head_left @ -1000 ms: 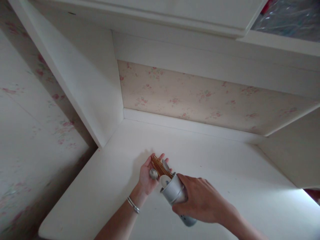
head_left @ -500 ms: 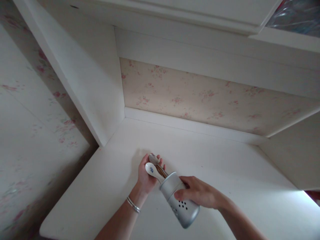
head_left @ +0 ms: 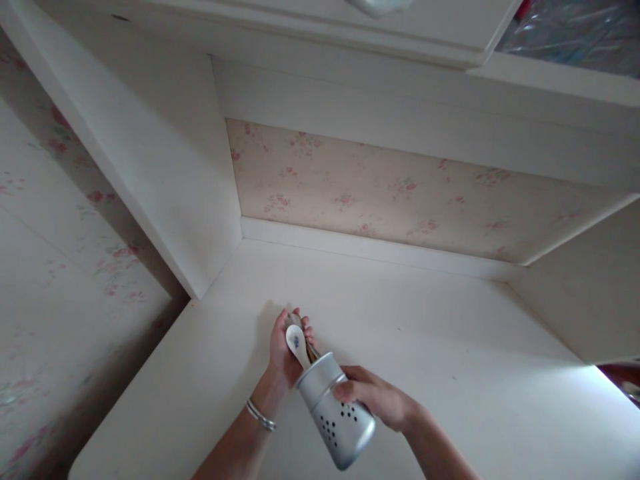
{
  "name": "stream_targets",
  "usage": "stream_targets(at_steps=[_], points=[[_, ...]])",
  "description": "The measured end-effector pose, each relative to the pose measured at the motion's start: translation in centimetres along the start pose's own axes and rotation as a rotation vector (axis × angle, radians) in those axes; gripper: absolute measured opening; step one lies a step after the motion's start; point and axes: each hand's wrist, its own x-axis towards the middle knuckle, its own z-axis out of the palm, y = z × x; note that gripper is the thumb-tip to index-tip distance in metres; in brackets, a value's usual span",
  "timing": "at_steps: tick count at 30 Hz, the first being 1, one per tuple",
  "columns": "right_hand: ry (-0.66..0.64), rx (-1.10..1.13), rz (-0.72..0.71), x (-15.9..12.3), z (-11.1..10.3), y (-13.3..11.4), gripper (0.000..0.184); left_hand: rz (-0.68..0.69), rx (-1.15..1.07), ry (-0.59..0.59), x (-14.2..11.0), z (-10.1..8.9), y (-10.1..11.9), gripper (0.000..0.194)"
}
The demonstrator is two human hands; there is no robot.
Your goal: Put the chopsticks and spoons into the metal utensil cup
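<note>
My right hand (head_left: 373, 393) grips a silver metal utensil holder (head_left: 337, 413) with punched holes, thumb on its near side. The holder is tilted, its mouth facing up and left toward my other hand. Out of the mouth stick a white spoon (head_left: 296, 341) with a blue mark and a metal spoon (head_left: 294, 321) behind it. Brownish handles show beside them, too hidden to name. My left hand (head_left: 283, 350), with a silver bangle at the wrist, is cupped under the spoons, its fingers curled round them. The spoons' lower ends are hidden inside the holder.
Beneath my hands spreads a white desktop (head_left: 400, 300). A white side panel (head_left: 150, 153) rises at left, and a drawer front (head_left: 300, 20) hangs overhead. Floral wallpaper (head_left: 380, 187) covers the back. Clear plastic wrapping (head_left: 580, 33) sits at upper right.
The holder and both hands have shifted slightly left in view, and the holder stands a bit steeper. My left fingers have curled closer round the spoons. The camera view has also shifted.
</note>
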Motion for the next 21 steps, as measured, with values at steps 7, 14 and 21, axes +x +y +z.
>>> stream_targets(at_steps=[7, 14, 21], points=[[0.042, 0.202, -0.059, 0.0, -0.2, 1.4, 0.044, 0.009, 0.026, -0.053, -0.6, 0.5, 0.0, 0.017], [0.027, 0.305, -0.096, 0.4, 0.5, 1.9, 0.045, 0.07, 0.02, 0.031, -0.8, 1.2, 0.0, 0.017], [-0.031, 0.343, -0.123, 1.1, 1.7, 3.3, 0.05, 0.162, 0.103, 0.169, 0.3, 0.2, 0.1, 0.03]])
